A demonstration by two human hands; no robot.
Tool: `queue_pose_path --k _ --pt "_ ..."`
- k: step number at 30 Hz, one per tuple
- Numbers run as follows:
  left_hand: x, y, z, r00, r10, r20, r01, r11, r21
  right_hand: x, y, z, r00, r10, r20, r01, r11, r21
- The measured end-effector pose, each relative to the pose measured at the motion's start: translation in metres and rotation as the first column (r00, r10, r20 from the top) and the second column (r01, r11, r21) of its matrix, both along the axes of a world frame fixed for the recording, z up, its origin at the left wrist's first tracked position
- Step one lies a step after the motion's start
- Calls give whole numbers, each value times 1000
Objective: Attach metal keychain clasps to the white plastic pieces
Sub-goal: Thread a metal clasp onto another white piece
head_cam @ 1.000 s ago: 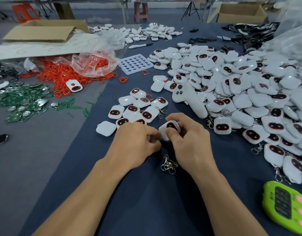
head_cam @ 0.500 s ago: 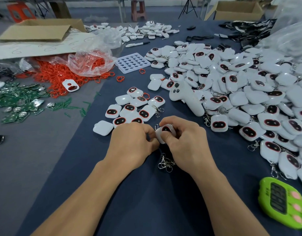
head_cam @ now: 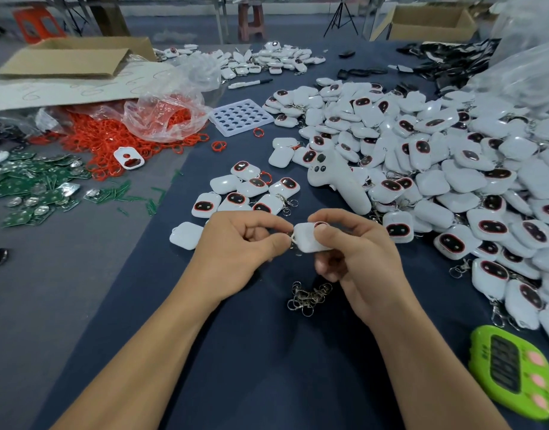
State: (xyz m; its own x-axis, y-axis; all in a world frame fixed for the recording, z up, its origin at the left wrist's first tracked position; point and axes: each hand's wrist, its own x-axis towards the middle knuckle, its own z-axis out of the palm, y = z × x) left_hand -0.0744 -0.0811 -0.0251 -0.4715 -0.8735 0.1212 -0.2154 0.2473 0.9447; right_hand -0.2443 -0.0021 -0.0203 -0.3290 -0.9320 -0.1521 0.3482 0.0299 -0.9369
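Work is mid-attachment on a single piece (head_cam: 309,242), held above the cloth just in front of the controller (head_cam: 335,181), on the person's side of it. The right hand (head_cam: 357,256) grips this piece, thumb across its back and fingers curled under. The left hand (head_cam: 236,252) has thumb and forefinger pinched tight at the piece's left corner, where a clasp (head_cam: 292,239) barely peeks out. Whether its ring is already through the loop cannot be told.

Spare clasps (head_cam: 309,297) lie in a small tangle further in front of the controller, below the hands, so only a few attachments can follow before more are needed.

To the right of and behind the controller spreads the heap (head_cam: 453,169); several pieces along its near edge carry metal clasps, which suggests much of it is finished, though most of its corners are hidden. Left of the controller sits a small group (head_cam: 251,193); one piece there shows a clasp, the others seem bare and are probably waiting their turn.
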Motion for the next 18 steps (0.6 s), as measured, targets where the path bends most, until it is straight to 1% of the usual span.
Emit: queue_pose_path --k 2,4,6,7,9,11,13,15,16,18 --pt "-1 1 1 998 -38 -44 41 997 72 0 2 3 996 34 82 -36 999 18" --pt "-2 3 2 995 -72 -71 81 989 125 1 3 5 992 63 109 -67 997 33" --pt "-2 3 2 992 -87 -95 100 984 148 2 5 5 989 74 129 -79 996 36" --pt "-1 2 3 992 -95 -82 105 985 135 2 5 5 989 69 128 -74 997 34" --pt "1 0 3 994 -107 22 106 993 57 2 5 3 993 40 110 -44 999 31" --pt "3 1 2 982 -95 162 107 992 -66 2 5 1 996 6 84 -9 999 33" --pt "3 3 -1 968 -56 245 102 979 -179 4 3 -1 998 -14 61 12 999 37" --pt "2 6 -2 974 -7 226 59 974 -220 4 2 -2 998 -15 68 13 999 31" --pt "1 6 -2 983 6 182 31 979 -200 4 1 -2 997 -11 80 8 1000 29" --pt "-1 6 -2 997 6 81 3 994 -108 4 0 -2 994 1 107 -4 1000 27"
